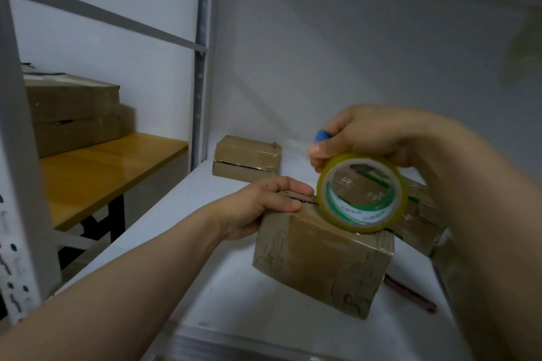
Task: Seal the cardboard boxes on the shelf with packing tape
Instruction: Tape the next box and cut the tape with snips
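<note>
White shelf (234,302), pale wall behind. The box (322,267) sits mid-shelf and skewed; its long axis appears to run left to right, with the right end nearer you. Your left hand (264,205) curls over its top left edge. Your right hand (366,135) clamps the tape roll (362,192), which stands on edge on the box top, core facing you. Risk: your pull drags the lightly held box, so the tape lands crooked, off the seam.

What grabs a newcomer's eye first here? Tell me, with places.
The yellow-edged roll of clear packing tape, gripped by the right hand, stands on edge atop the brown cardboard box at centre. The left hand holds that box's top left edge; a smaller taped cardboard box sits at the white shelf's back.
</note>
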Demonstrator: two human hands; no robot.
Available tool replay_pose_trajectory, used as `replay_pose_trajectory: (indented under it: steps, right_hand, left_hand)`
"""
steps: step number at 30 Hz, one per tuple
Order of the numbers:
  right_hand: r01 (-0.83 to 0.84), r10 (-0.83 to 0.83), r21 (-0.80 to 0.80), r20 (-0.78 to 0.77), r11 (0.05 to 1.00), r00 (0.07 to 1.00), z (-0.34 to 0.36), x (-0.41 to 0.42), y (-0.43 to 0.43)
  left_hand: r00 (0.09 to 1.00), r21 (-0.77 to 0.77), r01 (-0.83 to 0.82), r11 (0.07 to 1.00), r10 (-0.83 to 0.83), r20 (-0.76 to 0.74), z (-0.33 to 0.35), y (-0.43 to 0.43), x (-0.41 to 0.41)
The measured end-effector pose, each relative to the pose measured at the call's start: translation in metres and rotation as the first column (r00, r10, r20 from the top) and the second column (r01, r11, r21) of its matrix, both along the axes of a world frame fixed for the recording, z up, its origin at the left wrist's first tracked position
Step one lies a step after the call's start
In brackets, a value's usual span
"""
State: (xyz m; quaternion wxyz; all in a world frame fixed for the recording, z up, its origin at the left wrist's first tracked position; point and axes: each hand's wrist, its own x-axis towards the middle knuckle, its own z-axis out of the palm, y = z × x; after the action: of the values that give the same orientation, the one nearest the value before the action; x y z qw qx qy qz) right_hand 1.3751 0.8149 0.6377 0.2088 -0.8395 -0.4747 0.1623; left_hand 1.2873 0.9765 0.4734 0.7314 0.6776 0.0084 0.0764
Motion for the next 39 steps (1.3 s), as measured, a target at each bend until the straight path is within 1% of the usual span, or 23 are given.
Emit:
replay_pose_trajectory:
  steps: [2,3,5,6,9,11,13,15,16,20,24,25,27,28,29,30,31,32,33,35,36,39]
  right_hand:
    - [0.018,-0.018,-0.021,-0.018,1.0,1.0,-0.009,0.002,0.006]
    - [0.021,-0.022,-0.017,-0.03,1.0,0.999,-0.012,0.003,0.006]
    - [0.024,-0.024,-0.002,-0.038,1.0,0.999,-0.012,0.005,0.005]
    - [0.03,-0.029,0.006,-0.038,1.0,0.999,-0.012,0.005,0.003]
    - [0.037,-0.034,0.035,-0.07,0.999,0.997,-0.008,0.005,-0.003]
    - [0.05,-0.041,0.093,-0.093,0.994,0.995,-0.002,0.005,-0.009]
    - [0.074,-0.059,0.167,-0.094,0.983,0.994,0.006,0.007,-0.012]
    - [0.096,-0.083,0.203,-0.073,0.974,0.994,0.005,0.01,-0.009]
    - [0.1,-0.088,0.2,-0.067,0.975,0.994,0.002,0.011,-0.005]
    - [0.08,-0.071,0.104,-0.087,0.991,0.994,-0.016,0.012,0.006]
    - [0.073,-0.068,0.075,-0.074,0.994,0.995,-0.016,0.012,0.013]
    - [0.068,-0.063,0.069,-0.065,0.995,0.996,-0.016,0.011,0.015]
    - [0.052,-0.051,0.048,-0.031,0.997,0.998,-0.016,0.008,0.019]
    - [0.046,-0.046,0.038,-0.016,0.998,0.999,-0.016,0.007,0.021]
    - [0.042,-0.041,0.028,-0.004,0.999,0.999,-0.015,0.006,0.023]
    - [0.04,-0.04,0.021,0.007,0.999,0.999,-0.015,0.006,0.024]
    - [0.039,-0.039,0.013,0.015,0.999,0.999,-0.015,0.006,0.026]
    - [0.038,-0.038,0.007,0.017,0.999,0.999,-0.015,0.006,0.027]
    - [0.036,-0.036,0.004,0.014,0.999,0.999,-0.015,0.006,0.028]
    - [0.026,-0.026,-0.009,0.012,1.0,1.0,-0.015,0.005,0.03]
    - [0.024,-0.023,-0.021,0.021,1.0,1.0,-0.015,0.004,0.031]
    - [0.019,-0.018,-0.039,0.038,0.999,0.999,-0.015,0.001,0.032]
  left_hand:
    - [0.999,-0.055,0.043,0.998,-0.042,0.017,-0.004,0.0,-0.001]
    - [0.998,-0.107,0.064,0.992,-0.06,0.036,-0.006,0.001,-0.001]
    - [0.995,-0.205,0.081,0.975,-0.069,0.069,-0.009,0.002,-0.002]
    - [0.995,-0.225,0.081,0.971,-0.065,0.08,-0.01,0.003,-0.002]
    - [0.995,-0.187,0.062,0.98,-0.047,0.086,-0.01,0.004,-0.002]
    - [0.996,-0.144,0.049,0.988,-0.038,0.078,-0.006,0.004,-0.004]
    - [0.996,-0.138,0.051,0.989,-0.04,0.082,-0.005,0.004,-0.005]
    - [0.996,-0.145,0.052,0.988,-0.04,0.084,-0.006,0.004,-0.006]
    - [0.996,-0.141,0.051,0.989,-0.04,0.081,-0.006,0.005,-0.006]
    - [0.999,-0.097,0.033,0.995,-0.029,0.044,-0.002,0.002,-0.008]
    - [1.0,-0.045,0.02,0.999,-0.019,0.011,0.003,0.006,-0.011]
    - [0.999,-0.063,-0.017,0.998,0.019,0.032,0.007,0.01,-0.012]
    - [0.981,-0.171,-0.145,0.975,0.164,0.105,0.02,0.017,-0.015]
    - [0.967,-0.226,-0.201,0.953,0.23,0.11,0.031,0.022,-0.017]
    - [0.958,-0.214,-0.251,0.944,0.274,0.084,0.042,0.026,-0.019]
    - [0.957,-0.134,-0.282,0.95,0.289,0.036,0.053,0.027,-0.021]
    - [0.954,-0.018,-0.3,0.954,0.3,-0.029,0.063,0.025,-0.024]
    - [0.947,0.088,-0.302,0.949,0.31,-0.09,0.07,0.022,-0.026]
    - [0.937,0.158,-0.3,0.941,0.321,-0.135,0.074,0.018,-0.027]
    - [0.915,0.213,-0.323,0.922,0.362,-0.179,0.078,0.011,-0.026]
    - [0.902,0.217,-0.352,0.91,0.392,-0.182,0.078,0.009,-0.025]
    - [0.874,0.162,-0.422,0.892,0.448,-0.187,0.077,0.008,-0.021]
